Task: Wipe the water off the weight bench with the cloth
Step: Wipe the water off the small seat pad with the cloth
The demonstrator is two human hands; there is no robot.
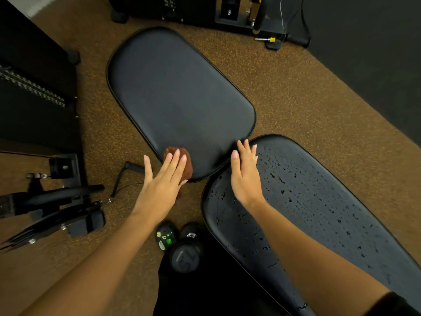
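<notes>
Weight bench (227,124) with the brown cloth (178,157) lying on the near edge of its far pad (177,94).

The left hand (163,181) lies flat on the cloth with straight, spread fingers; it presses the cloth and does not grasp it, and the cloth partly hangs over the pad's edge. The right hand (246,176) is also released, with its fingers straight. It rests on the far end of the near pad (330,224), just beside the gap between the two pads. Many water drops (282,179) cover the near pad, while the far pad looks dry. A dumbbell (186,254) lies on the speckled floor (296,99) beside the near pad's left edge.
</notes>
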